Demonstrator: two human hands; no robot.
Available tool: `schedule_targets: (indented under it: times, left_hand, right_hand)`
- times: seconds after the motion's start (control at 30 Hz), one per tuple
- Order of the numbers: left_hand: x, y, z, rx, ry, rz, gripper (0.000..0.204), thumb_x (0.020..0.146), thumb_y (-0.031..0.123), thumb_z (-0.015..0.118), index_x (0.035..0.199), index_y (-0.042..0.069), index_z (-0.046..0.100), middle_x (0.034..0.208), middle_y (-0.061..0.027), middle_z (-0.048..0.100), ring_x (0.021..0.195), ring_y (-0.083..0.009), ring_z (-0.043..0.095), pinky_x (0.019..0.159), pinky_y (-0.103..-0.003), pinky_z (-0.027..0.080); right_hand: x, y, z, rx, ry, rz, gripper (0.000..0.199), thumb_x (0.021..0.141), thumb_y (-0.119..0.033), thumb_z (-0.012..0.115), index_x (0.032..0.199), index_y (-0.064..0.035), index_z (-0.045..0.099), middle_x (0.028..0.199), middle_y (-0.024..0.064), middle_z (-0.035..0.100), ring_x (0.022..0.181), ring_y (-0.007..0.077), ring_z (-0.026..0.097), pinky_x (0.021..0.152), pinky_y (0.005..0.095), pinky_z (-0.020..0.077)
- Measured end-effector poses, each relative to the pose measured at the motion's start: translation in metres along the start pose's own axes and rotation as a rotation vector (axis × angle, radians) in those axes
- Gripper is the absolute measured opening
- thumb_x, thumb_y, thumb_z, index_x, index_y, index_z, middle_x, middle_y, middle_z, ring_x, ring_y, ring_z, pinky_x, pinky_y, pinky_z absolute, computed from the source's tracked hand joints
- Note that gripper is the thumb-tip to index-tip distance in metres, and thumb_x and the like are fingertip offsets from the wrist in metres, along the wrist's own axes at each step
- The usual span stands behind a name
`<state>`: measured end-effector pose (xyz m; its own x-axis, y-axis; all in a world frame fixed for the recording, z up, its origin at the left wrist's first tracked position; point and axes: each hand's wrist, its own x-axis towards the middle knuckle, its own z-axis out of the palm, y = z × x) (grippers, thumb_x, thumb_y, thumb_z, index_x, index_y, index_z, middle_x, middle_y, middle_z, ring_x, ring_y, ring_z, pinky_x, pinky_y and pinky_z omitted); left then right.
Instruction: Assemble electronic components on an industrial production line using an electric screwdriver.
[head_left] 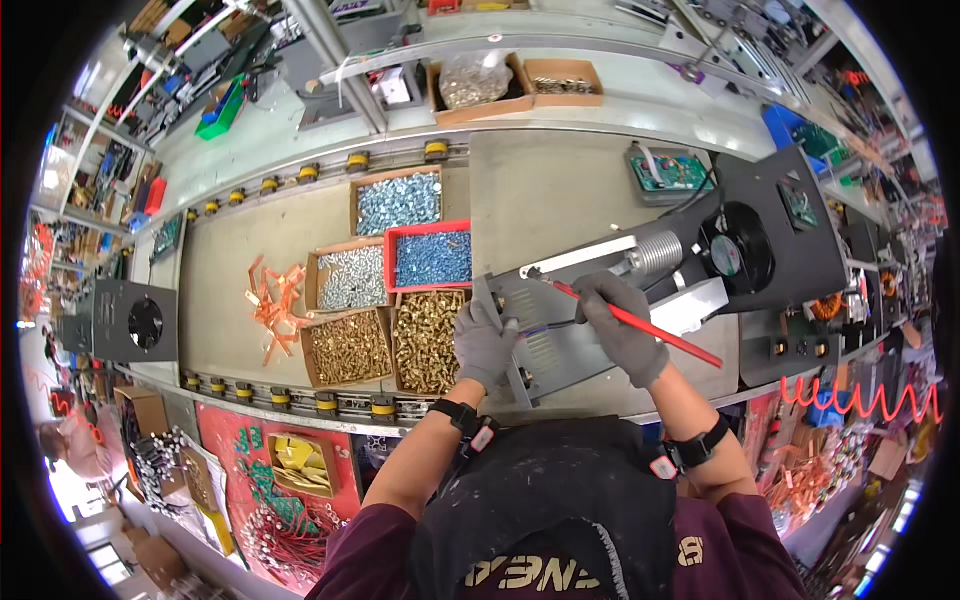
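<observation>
Both hands wear grey gloves. My right hand is closed round the long red handle of a wrench-like tool. Its dark metal head meets the near-left end of a pale metal bar on the dark metal casing. My left hand grips the casing's left end plate, the thumb over its edge; some fingertips are hidden. A ribbed silver cylinder and a black round fan are fitted in the casing farther right. Beside my left hand lies a box of brass bolts.
More boxes hold small brass screws, silver fasteners and bluish fasteners; a red bin holds blue ones. Copper strips lie at left. Behind the casing sits a green circuit board. Rollers line the bench edge.
</observation>
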<state>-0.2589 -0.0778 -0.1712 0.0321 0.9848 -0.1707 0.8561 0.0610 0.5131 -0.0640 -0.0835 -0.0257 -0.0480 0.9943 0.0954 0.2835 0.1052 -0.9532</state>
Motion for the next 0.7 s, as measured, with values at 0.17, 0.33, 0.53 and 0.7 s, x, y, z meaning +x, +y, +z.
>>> schedule_targets:
  times: [0.17, 0.33, 0.53, 0.7]
  left_hand:
    - [0.003, -0.008, 0.012, -0.005, 0.034, 0.006, 0.071, 0.079, 0.043, 0.059, 0.126, -0.004, 0.034, 0.126, -0.0224, 0.038, 0.116, -0.0377, 0.040, 0.096, -0.046, 0.036]
    - [0.004, -0.009, 0.014, -0.013, 0.072, 0.008, 0.071, 0.078, 0.042, 0.059, 0.127, -0.004, 0.034, 0.126, -0.0227, 0.039, 0.113, -0.0387, 0.042, 0.093, -0.046, 0.038]
    - [0.007, -0.007, 0.009, -0.040, 0.028, -0.002, 0.071, 0.079, 0.040, 0.059, 0.128, -0.003, 0.032, 0.126, -0.0228, 0.039, 0.113, -0.0386, 0.042, 0.094, -0.046, 0.038]
    - [0.007, -0.007, 0.008, -0.057, 0.035, 0.000, 0.071, 0.077, 0.040, 0.061, 0.126, -0.003, 0.034, 0.125, -0.0224, 0.039, 0.113, -0.0388, 0.041, 0.095, -0.046, 0.037]
  right_hand:
    - [0.016, 0.030, 0.022, -0.060, 0.024, 0.029, 0.011, 0.089, -0.006, 0.049, 0.090, 0.0021, 0.056, 0.068, 0.0061, 0.054, 0.061, 0.0108, 0.050, 0.057, 0.0264, 0.0419]
    - [0.020, 0.016, 0.017, -0.205, 0.012, -0.002, 0.007, 0.086, -0.007, 0.053, 0.090, -0.0019, 0.057, 0.071, 0.0120, 0.059, 0.057, 0.0231, 0.055, 0.054, 0.0310, 0.0437]
    - [0.023, 0.009, 0.021, -0.613, -0.109, -0.356, 0.012, 0.077, -0.004, 0.058, 0.088, -0.0071, 0.054, 0.074, 0.0103, 0.059, 0.059, 0.0272, 0.058, 0.052, 0.0344, 0.0448]
    - [0.021, 0.009, 0.021, -0.749, -0.242, -0.377, 0.019, 0.071, -0.005, 0.061, 0.087, -0.0102, 0.052, 0.071, 0.0083, 0.053, 0.059, 0.0318, 0.055, 0.050, 0.0390, 0.0428]
